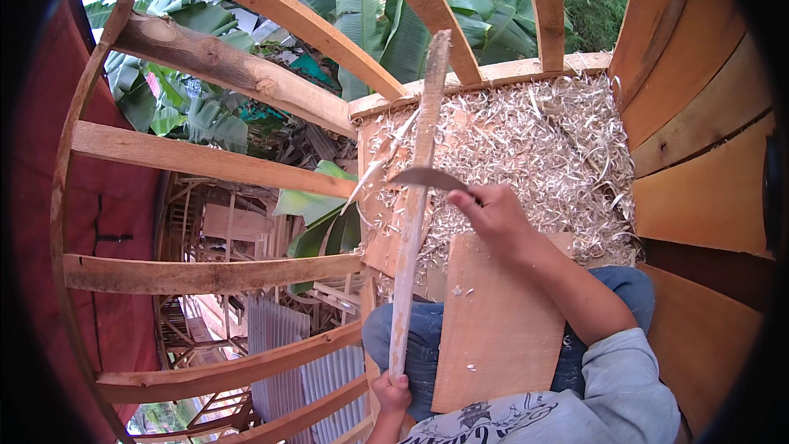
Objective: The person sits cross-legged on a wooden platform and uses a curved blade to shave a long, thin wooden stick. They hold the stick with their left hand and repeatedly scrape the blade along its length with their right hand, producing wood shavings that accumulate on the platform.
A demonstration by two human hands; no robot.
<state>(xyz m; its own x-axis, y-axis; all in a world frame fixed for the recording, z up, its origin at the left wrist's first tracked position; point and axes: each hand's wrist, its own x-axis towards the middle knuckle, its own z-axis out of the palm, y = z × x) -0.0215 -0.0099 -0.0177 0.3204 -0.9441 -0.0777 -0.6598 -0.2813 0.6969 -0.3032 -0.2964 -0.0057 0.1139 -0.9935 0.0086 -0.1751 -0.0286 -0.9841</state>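
A long, narrow wooden stick (404,279) slants up and away from my lap. Its lower end is wrapped in the fingers of my left hand (392,395). Closed around a knife handle, my right hand (497,215) is beside the stick's middle. The curved dark blade of the knife (429,178) lies across the stick. Below the blade the wood looks paler than at its rough, brownish far end. A thin curled strip of wood (378,166) sticks out to the left of the stick. Across my legs rests a flat wooden board (501,329) with a few small chips on it.
Wood shavings (534,156) cover the floor ahead of me, bounded by a wooden rail (493,74). Slatted wooden bars (214,275) stand at the left, and overlapping planks (699,205) form the right wall. Banana leaves (362,12) and corrugated sheets (279,353) lie beyond the bars.
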